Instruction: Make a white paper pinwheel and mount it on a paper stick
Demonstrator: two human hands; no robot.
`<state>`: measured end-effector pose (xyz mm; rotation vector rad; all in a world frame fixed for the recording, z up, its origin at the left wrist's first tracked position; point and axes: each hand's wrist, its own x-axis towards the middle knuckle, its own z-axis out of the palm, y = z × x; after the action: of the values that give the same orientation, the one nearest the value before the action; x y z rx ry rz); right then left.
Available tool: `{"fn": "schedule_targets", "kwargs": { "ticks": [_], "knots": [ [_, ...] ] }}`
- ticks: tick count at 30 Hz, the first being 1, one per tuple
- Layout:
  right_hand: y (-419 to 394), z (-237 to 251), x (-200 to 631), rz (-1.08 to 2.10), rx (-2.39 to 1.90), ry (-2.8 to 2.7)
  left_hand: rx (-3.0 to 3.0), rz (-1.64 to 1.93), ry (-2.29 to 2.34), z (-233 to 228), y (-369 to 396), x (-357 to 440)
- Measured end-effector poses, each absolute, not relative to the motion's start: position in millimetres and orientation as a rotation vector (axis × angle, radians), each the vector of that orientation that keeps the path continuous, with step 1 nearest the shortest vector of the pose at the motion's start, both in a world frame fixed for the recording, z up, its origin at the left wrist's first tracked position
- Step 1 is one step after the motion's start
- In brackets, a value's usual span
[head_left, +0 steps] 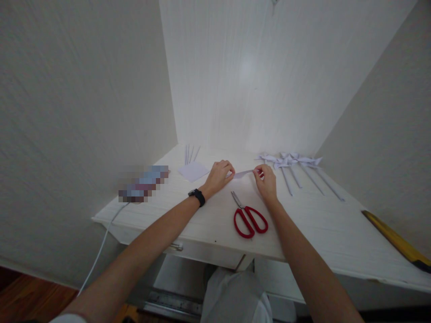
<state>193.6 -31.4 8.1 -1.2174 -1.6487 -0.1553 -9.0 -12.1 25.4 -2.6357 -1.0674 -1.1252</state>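
Lying near hands: red scissors (pixel 250 220); paper pinwheels (pixel 296 167) beside; nothing blocking.

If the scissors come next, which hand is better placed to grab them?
Probably the right hand. The red scissors lie just below it on the table, handles toward that wrist, while the left hand pinches the paper strip farther away.

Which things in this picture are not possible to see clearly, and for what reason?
All in the head view:
- Pixelated object: a mosaic blur hides what it is.
- Paper strip: its ends are covered by the left hand and right hand; any fold is too small to tell.
- Yellow tool: cut off by the right edge.
- White cable: its lower end disappears behind the left arm.
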Motion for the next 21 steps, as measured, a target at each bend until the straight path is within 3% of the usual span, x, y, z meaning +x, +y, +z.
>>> {"fn": "schedule_targets", "kwargs": {
  "ticks": [21],
  "knots": [
    [-25, 4, 208, -0.064, -1.299, -1.244, -2.538, -1.19, -1.231, 17, 1, -20]
  ]
}}
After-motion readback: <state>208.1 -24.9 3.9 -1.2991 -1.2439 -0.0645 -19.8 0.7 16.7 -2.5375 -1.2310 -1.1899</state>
